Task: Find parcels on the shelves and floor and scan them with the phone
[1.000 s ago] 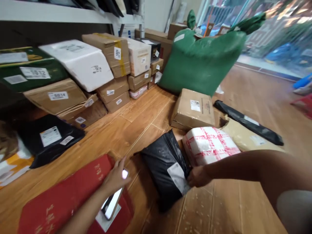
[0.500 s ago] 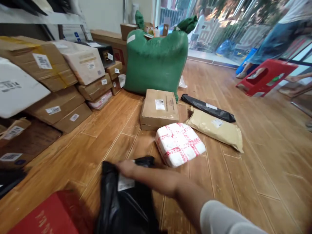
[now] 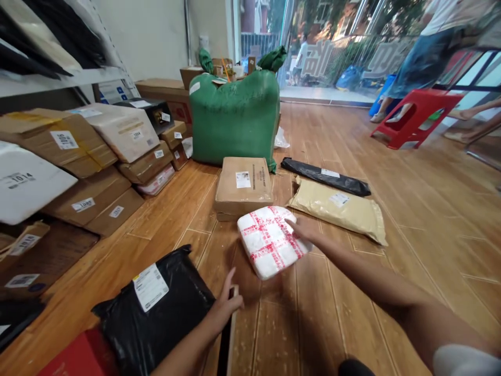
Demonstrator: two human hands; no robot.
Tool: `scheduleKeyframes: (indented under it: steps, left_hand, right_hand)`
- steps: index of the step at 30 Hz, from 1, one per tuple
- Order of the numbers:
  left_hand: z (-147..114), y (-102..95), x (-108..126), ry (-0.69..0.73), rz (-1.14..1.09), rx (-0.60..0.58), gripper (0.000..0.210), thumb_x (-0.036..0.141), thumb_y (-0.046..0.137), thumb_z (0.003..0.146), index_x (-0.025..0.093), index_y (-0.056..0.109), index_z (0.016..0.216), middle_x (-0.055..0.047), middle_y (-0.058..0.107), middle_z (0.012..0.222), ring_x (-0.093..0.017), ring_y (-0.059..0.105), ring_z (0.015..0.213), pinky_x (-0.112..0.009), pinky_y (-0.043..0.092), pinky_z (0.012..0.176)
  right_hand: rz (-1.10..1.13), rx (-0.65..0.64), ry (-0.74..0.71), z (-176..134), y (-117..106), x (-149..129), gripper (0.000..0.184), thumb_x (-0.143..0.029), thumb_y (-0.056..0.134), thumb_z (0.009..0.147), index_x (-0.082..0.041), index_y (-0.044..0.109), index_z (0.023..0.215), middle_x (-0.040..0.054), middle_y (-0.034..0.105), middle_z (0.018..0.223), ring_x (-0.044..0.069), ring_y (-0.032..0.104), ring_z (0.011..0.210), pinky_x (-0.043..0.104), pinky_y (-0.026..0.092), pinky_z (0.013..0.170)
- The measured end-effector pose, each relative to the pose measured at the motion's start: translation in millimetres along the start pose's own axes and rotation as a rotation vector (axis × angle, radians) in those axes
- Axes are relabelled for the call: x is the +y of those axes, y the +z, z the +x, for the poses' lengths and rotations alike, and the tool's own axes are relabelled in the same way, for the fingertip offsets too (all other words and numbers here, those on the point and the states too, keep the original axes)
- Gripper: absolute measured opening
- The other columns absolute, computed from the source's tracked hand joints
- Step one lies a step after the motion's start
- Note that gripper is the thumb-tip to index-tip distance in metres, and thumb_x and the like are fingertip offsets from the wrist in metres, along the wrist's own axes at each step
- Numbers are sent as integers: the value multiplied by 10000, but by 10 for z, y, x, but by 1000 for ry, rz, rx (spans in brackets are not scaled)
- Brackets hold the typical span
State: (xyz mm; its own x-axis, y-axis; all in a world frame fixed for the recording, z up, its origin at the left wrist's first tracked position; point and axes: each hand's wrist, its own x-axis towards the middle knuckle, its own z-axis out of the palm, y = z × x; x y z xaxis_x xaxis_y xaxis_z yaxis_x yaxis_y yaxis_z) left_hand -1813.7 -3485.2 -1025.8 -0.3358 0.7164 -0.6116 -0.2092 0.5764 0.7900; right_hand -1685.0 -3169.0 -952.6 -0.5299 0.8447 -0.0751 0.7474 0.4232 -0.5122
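My right hand [image 3: 300,231] grips the right edge of a white parcel [image 3: 268,243] wrapped in red-printed tape, with its thumb side on top and the other fingers hidden. Lower in the view, my left hand [image 3: 226,304] is closed around a slim dark object [image 3: 225,344] with a pale edge, seen edge-on; one finger points forward. Left of that hand lies a black plastic mailer bag [image 3: 172,297] with a white label, partly over a red box [image 3: 80,357]. Just beyond the white parcel sits a brown cardboard box [image 3: 245,183].
A yellowish padded mailer [image 3: 340,209] and a long black package [image 3: 324,176] lie to the right. Behind stands a large green sack [image 3: 235,120]. Labelled boxes [image 3: 94,193] are stacked at left. A red stool [image 3: 417,117] and a standing person [image 3: 420,57] are at far right.
My right hand has let go of the black mailer bag, which now lies flat at lower left, and taken hold of the white parcel. My left hand has come into view.
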Motion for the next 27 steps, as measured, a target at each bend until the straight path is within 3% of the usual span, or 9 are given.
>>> scheduleKeyframes:
  steps: [3,5,10,13,15,18,20,24,27]
  left_hand:
    - [186,245,316,160,242,61,991,260,568,676,233,45,1518,-125,437,1331,-245,527,1153,-411,359,1032]
    - [226,344,308,149,371,139,982,282,580,665,171,96,1512,-155,411,1348,-285,425,1277,-413,287,1085]
    - [246,223,-271,-24,426,222,999,305,569,677,131,48,1513,-170,470,1308,-304,484,1227,-415,359,1031]
    - [269,3,-600,-20,431,282,953,257,592,628,115,193,1482,-157,514,1284,-307,490,1218,-418,373,1026]
    - [273,-102,-700,-2,438,264,850,205,612,567,114,390,1382,-146,528,1286,-317,477,1229,-416,374,1033]
    - [247,-115,-700,33,341,179,767,136,611,495,127,512,1255,-123,543,1303,-320,459,1243,-409,365,1049]
    - [207,-42,-647,44,249,162,732,145,587,508,122,516,1236,-116,563,1283,-309,471,1224,-399,351,1059]
    - [46,127,-524,76,127,112,712,185,557,544,101,465,1245,-140,549,1277,-288,495,1180,-385,369,1037]
    - [-100,74,-435,90,283,207,860,210,602,552,77,331,1357,-177,471,1328,-311,439,1244,-412,331,1073]
  right_hand:
    - [44,-95,-46,-227,77,188,668,-634,579,779,-58,605,1116,226,678,1003,322,655,848,443,517,732]
    - [88,-143,-159,-472,107,157,727,-642,588,770,-114,535,1266,206,639,1176,334,620,1027,466,496,867]
    - [274,-420,-700,-1069,133,-50,973,-558,670,751,-161,196,1502,185,252,1560,370,200,1434,582,238,1133]
    - [365,-585,-936,-1189,283,-85,817,-507,642,804,-194,291,1471,154,319,1540,284,250,1432,467,282,1148]
    - [379,-470,-868,-1135,451,-50,704,-485,613,832,-185,373,1422,173,353,1508,274,303,1406,456,296,1142]
    - [347,-260,-480,-973,749,69,935,-573,703,708,-134,307,1433,244,254,1511,387,192,1422,590,240,1131]
    - [410,-254,-307,-913,931,157,1025,-597,738,651,-142,263,1437,245,290,1482,405,231,1401,617,258,1112]
    - [691,-314,-213,-1023,1126,238,954,-530,750,675,-240,226,1418,146,444,1394,314,448,1290,549,362,1086]
    - [789,-395,-75,-1213,1165,144,958,-503,780,641,-254,233,1387,163,451,1390,321,479,1271,556,404,1057]
